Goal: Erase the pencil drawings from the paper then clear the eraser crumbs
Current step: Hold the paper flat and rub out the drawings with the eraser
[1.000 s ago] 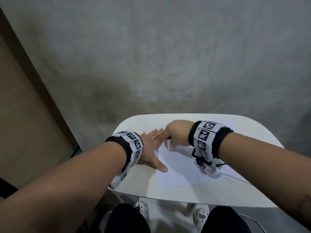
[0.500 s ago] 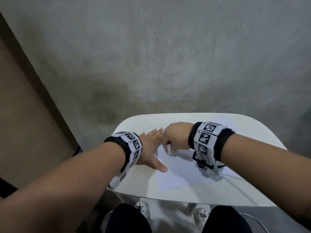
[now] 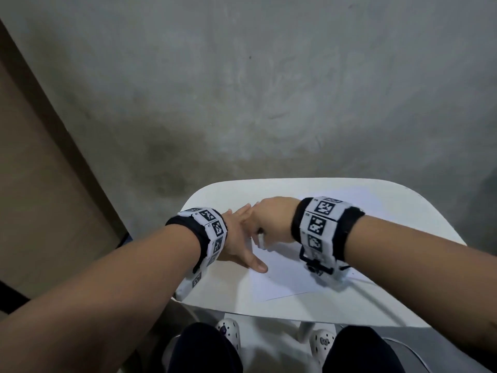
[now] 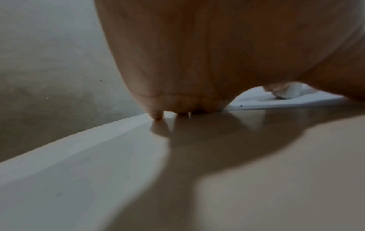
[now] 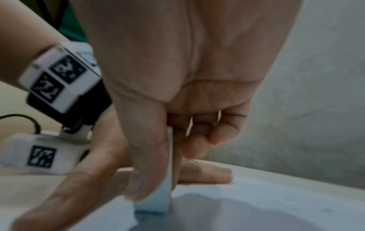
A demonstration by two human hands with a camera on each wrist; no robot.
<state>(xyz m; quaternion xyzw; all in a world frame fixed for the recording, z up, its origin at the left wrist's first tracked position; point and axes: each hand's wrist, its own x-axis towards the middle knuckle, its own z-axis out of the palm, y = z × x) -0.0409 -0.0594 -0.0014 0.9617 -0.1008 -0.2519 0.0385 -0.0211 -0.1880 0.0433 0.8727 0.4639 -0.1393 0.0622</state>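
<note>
From the head view, the left hand lies flat with fingers spread on the paper's left edge, on the white table. Only the right wrist view shows the right hand pinching the eraser upright between thumb and fingers, its end on the sheet.

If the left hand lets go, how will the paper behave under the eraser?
The paper looks thin and light, so it would probably slide or crumple. The left hand presses it flat on the smooth table, likely slippery. The right hand pinches the eraser against it.
</note>
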